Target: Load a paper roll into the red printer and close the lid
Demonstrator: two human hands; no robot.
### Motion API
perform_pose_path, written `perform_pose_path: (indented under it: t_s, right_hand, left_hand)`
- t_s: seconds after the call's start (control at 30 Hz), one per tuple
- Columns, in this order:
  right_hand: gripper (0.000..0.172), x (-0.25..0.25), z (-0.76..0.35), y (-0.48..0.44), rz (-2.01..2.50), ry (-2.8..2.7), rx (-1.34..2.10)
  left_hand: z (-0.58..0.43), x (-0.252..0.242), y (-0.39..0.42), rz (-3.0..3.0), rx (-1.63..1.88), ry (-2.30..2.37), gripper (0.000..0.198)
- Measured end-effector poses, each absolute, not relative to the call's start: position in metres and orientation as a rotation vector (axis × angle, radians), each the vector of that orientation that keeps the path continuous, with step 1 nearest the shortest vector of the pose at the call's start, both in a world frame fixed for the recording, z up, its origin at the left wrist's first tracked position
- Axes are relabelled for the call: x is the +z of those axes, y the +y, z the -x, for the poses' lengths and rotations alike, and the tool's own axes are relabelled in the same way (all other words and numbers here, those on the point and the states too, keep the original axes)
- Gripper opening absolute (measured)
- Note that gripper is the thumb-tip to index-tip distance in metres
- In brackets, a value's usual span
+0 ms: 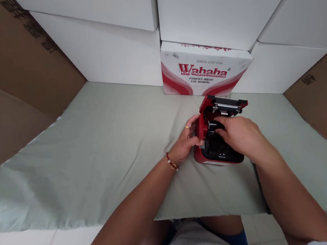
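A small red and black machine, like a compact printer, stands on the cloth in front of me. Its hinged lid is raised at the far side, and the glossy black inside shows. My left hand grips the machine's left side, with the thumb by a small grey part and the fingers around the red wall. Reaching into the cavity from the right, my right hand pinches a shiny black cylinder between thumb and fingers. Part of that cylinder and the cavity's right side are hidden by the hand.
Pale green cloth covers the work surface. Behind the machine stands a red and white water carton, against stacked white boxes. Brown cardboard panels bound the left and right sides. A dark strap-like thing lies near the front edge.
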State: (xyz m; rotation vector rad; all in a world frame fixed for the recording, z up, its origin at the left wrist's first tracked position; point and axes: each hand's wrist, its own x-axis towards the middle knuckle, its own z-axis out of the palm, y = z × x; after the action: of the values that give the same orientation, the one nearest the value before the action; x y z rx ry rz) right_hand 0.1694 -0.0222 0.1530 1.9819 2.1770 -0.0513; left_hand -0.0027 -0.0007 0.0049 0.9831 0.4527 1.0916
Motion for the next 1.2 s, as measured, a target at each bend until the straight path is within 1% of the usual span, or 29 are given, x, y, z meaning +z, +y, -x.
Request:
perform_pose_path:
  t_s: [0.17, 0.27, 0.33, 0.37, 0.43, 0.47, 0.53, 0.57, 0.6, 0.7, 0.73, 0.77, 0.8, 0.9, 1.0, 1.07, 1.1, 1.13, 1.2]
  right_hand:
    - [0.037, 0.149, -0.157, -0.007, -1.93, 2.091, -0.083]
    - [0.043, 0.146, -0.16, -0.005, -1.949, 2.116, -0.115]
    - [0.046, 0.146, -0.168, -0.012, -1.98, 2.277, -0.258]
    - [0.043, 0.146, -0.174, -0.02, -1.984, 2.406, -0.373]
    - [0.031, 0.147, -0.188, -0.041, -1.914, 2.727, -0.59]
    - [0.027, 0.145, -0.194, -0.054, -1.848, 2.878, -0.647]
    - [0.023, 0.139, -0.205, -0.081, -1.738, 3.085, -0.602]
    - [0.025, 0.134, -0.209, -0.094, -1.719, 3.141, -0.52]
    - [0.031, 0.127, -0.212, -0.105, -1.721, 3.173, -0.424]
    - [0.057, 0.103, -0.214, -0.13, -1.781, 3.193, -0.146]
    - [0.063, 0.096, -0.213, -0.135, -1.806, 3.193, -0.087]
    - [0.066, 0.089, -0.213, -0.139, -1.83, 3.193, -0.055]
    - [0.068, 0.085, -0.213, -0.141, -1.847, 3.199, -0.051]
    - [0.062, 0.082, -0.216, -0.143, -1.837, 3.238, -0.144]
    - [0.046, 0.091, -0.222, -0.141, -1.809, 3.273, -0.339]
    - [0.032, 0.099, -0.226, -0.133, -1.927, 3.244, -0.564]
    - [0.029, 0.102, -0.228, -0.126, -2.076, 3.205, -0.669]
    - [0.029, 0.105, -0.23, -0.115, -2.274, 3.145, -0.741]
    - [0.037, 0.106, -0.232, -0.088, -2.705, 2.993, -0.741]
  left_hand:
    - [0.002, 0.007, -0.001, -0.971, 1.085, 0.447, 0.093]
    - [0.002, 0.006, -0.001, -0.987, 1.07, 0.455, 0.094]
    - [0.002, 0.005, -0.001, -0.993, 1.074, 0.458, 0.094]
    - [0.002, 0.005, -0.001, -0.993, 1.079, 0.458, 0.093]
    - [0.002, 0.004, -0.001, -0.999, 1.086, 0.452, 0.093]
    - [0.001, 0.004, -0.001, -1.003, 1.087, 0.448, 0.093]
    - [0.0, 0.006, -0.003, -1.028, 1.092, 0.455, 0.091]
    - [0.001, 0.008, -0.006, -1.056, 1.106, 0.482, 0.089]
    - [0.001, 0.011, -0.011, -1.1, 1.144, 0.536, 0.085]
    - [0.005, 0.02, -0.03, -1.369, 1.411, 0.857, 0.065]
    - [0.007, 0.022, -0.037, -1.511, 1.522, 0.98, 0.057]
    - [0.009, 0.025, -0.045, -1.677, 1.615, 1.043, 0.054]
    - [0.01, 0.026, -0.053, -1.86, 1.685, 1.037, 0.055]
    - [0.007, 0.027, -0.071, -2.338, 1.694, 0.879, 0.054]
    - [-0.001, 0.027, -0.081, -2.638, 1.607, 0.801, 0.046]
    - [-0.005, 0.028, -0.082, -2.734, 1.575, 0.841, 0.04]
    - [-0.006, 0.028, -0.082, -2.752, 1.574, 0.863, 0.039]
    - [-0.007, 0.029, -0.082, -2.752, 1.584, 0.872, 0.038]
    - [-0.006, 0.029, -0.081, -2.725, 1.596, 0.851, 0.04]
